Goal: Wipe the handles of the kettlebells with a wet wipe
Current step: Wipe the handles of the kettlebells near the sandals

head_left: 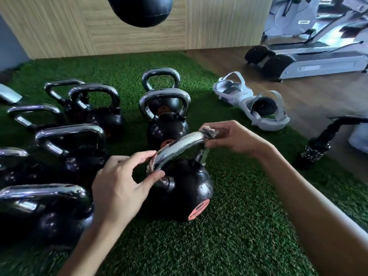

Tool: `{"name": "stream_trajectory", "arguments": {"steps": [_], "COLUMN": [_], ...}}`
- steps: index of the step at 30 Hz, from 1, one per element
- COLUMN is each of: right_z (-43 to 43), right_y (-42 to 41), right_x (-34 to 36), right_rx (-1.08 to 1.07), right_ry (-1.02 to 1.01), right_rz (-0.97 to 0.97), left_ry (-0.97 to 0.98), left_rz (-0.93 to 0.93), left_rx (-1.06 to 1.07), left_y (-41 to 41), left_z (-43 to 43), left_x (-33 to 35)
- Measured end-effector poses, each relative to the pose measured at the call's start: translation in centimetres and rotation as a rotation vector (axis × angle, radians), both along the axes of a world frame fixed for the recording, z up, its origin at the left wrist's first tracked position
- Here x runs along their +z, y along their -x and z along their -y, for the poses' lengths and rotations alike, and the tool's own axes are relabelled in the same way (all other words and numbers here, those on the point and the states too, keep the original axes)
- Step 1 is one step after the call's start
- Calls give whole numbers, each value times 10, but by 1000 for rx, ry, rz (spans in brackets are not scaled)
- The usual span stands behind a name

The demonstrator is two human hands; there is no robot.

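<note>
Chrome handle (179, 143) on the nearest kettlebell (185, 192): my right hand (237, 139) is pinching the wet wipe (209, 132) at its right end, my left hand (119, 182) is pinching at its left; I'm keeping the fingers (216, 145) pressing firmly.

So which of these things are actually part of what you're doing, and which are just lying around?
Part of the job: the wet wipe, pinched by the left hand and right hand at either end of the handle of the near kettlebell; the other kettlebells.

Just lying about: white sandals, black bottle, treadmill, hanging punching bag.
</note>
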State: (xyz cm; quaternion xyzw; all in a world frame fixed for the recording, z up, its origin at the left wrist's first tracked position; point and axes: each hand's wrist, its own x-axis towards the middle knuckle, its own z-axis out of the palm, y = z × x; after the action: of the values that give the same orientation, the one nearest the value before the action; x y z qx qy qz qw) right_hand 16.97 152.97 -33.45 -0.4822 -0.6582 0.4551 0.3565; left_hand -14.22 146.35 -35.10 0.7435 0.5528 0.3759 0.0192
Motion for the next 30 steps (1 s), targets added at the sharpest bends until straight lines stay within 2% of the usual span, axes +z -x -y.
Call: {"name": "stream_trajectory", "arguments": {"steps": [4,8,11,16,20,22,24,27,28,30], "right_z": [45,65,63,60,58,61,64,60,56,43], "right_y": [5,17,16,17,18,19,15,-1,-6,-11], "right_x": [-7,-21,-20,-21,-20,-20,-16,2,9,22], "right_rx": [-207,-361,-388,-396,-403,-422,-403,-227,-167,-127], "right_ry": [-42,-141,-138,-161,-169,-180,-144,-28,-18,-44], "right_rz": [69,141,131,128,102,91,101,150,175,205], "left_ry": [9,196,188,49,54,141,354,550,578,582], "left_rz": [-103,31,68,45,68,82,109,78,31,-185], "left_rx": [-108,-297,-287,-201,-189,-243,-317,-353,-345,-310], "left_y": [24,27,22,21,17,20,22,14,9,-1], "left_z": [-39,-55,-52,-47,-42,-40,-52,-98,-118,-160], "left_x": [3,10,10,3,1,10,32,68,78,92]}}
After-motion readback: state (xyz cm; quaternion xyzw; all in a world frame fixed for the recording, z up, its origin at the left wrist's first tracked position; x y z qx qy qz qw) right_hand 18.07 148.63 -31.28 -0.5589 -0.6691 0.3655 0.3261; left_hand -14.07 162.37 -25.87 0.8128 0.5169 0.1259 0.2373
